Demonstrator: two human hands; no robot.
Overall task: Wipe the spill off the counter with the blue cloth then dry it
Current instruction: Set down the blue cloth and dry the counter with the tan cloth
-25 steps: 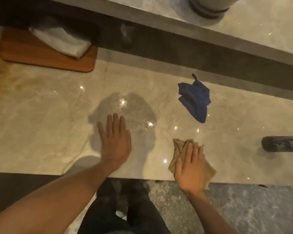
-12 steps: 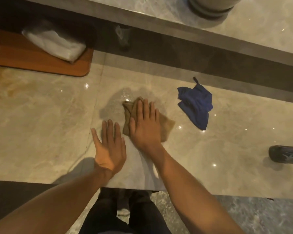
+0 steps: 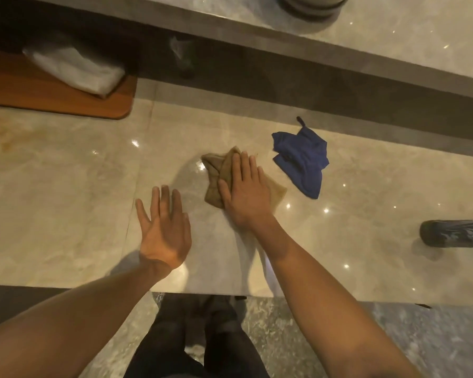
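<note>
A crumpled blue cloth [image 3: 302, 159] lies by itself on the pale marble counter [image 3: 66, 208], right of centre. Just left of it my right hand [image 3: 243, 192] presses flat on a tan cloth [image 3: 216, 173], fingers pointing away from me. The cloth's corners stick out past my fingertips and to the right of my palm. My left hand [image 3: 163, 230] rests flat on the bare counter with fingers spread, holding nothing, a little left of and nearer than the tan cloth. A faint dull patch shows on the stone around the tan cloth.
A wooden board [image 3: 66, 102] with a folded white cloth [image 3: 77, 69] sits at the back left. A dark cylinder [image 3: 456, 237] lies at the right edge. A raised ledge [image 3: 339, 61] runs along the back. The counter's front edge [image 3: 216, 291] is near my legs.
My right hand slid the tan cloth from the front edge up to the middle of the counter, then a little right toward the blue cloth. My left hand stayed flat, shifting slightly nearer.
</note>
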